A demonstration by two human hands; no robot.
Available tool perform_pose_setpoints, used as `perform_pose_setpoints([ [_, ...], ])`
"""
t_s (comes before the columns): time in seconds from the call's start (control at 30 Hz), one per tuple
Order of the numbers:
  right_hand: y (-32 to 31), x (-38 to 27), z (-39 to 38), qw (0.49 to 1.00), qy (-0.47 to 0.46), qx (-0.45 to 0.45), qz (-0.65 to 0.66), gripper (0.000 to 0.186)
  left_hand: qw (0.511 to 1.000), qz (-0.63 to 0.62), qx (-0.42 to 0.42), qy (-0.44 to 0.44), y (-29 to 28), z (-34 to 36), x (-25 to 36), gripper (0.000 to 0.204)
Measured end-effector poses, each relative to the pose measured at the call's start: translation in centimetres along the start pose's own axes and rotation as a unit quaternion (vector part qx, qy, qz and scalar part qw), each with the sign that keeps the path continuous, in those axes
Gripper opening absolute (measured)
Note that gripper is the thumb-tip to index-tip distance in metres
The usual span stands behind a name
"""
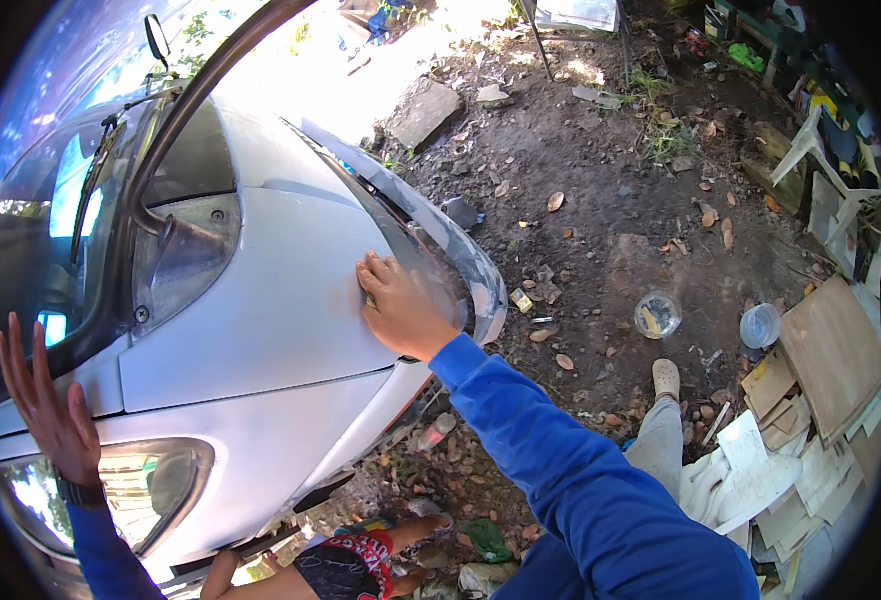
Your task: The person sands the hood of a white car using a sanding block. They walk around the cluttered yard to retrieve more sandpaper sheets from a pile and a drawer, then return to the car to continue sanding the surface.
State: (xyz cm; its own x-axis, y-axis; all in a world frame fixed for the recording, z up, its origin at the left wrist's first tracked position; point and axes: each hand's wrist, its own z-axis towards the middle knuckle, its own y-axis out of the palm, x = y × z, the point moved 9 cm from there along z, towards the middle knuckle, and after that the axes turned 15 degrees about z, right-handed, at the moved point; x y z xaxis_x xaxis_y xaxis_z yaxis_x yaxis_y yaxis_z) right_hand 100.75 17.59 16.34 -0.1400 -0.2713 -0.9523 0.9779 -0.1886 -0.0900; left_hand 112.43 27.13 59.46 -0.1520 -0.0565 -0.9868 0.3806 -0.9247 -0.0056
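Observation:
A pale silver vehicle front panel (281, 290) fills the left half of the view. My right hand (401, 303) presses on it near its right edge, its fingers curled together. A small yellowish bit shows beneath the fingers, but most of it is hidden, so its kind is unclear. Dull, brownish smudges mark the paint around that hand. At the far left, my left hand (49, 410) is raised with the fingers spread, beside the side window (146, 485) and the windscreen's lower corner. Nothing is in it. Whether its palm touches the bodywork, I cannot tell.
A black tubular mirror arm (139, 190) rises from the panel. On the dirt stand a clear tub (658, 315) and a bluish plastic container (760, 326). Boards (826, 350) are piled at right. Another person in patterned shorts (346, 570) is low beside the vehicle. A clog (666, 378) shows.

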Motion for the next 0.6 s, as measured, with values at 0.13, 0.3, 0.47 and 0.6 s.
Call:
perform_pose_setpoints([
  [0.13, 0.9, -2.5, -1.5, 0.997, -0.002, 0.018, 0.073, 0.060, 1.000, 0.018, 0.010, -0.003, -0.7, 0.0, -0.8, 0.055],
  [0.3, 1.1, -4.9, -6.4, 0.995, -0.021, 0.027, 0.089, 0.061, 0.999, 0.003, 0.038, -0.008, -0.4, 0.0, -0.3, 0.052],
  [0.47, -0.9, -1.3, -13.3, 0.930, 0.149, -0.029, 0.336, 0.060, 0.991, -0.071, 0.094, -0.069, -1.4, -0.7, 0.4, 0.052],
  [0.6, -3.5, 0.5, -20.8, 0.695, 0.321, 0.042, 0.642, 0.052, 0.920, -0.356, 0.021, -0.162, -5.7, -2.7, 13.6, 0.048],
])
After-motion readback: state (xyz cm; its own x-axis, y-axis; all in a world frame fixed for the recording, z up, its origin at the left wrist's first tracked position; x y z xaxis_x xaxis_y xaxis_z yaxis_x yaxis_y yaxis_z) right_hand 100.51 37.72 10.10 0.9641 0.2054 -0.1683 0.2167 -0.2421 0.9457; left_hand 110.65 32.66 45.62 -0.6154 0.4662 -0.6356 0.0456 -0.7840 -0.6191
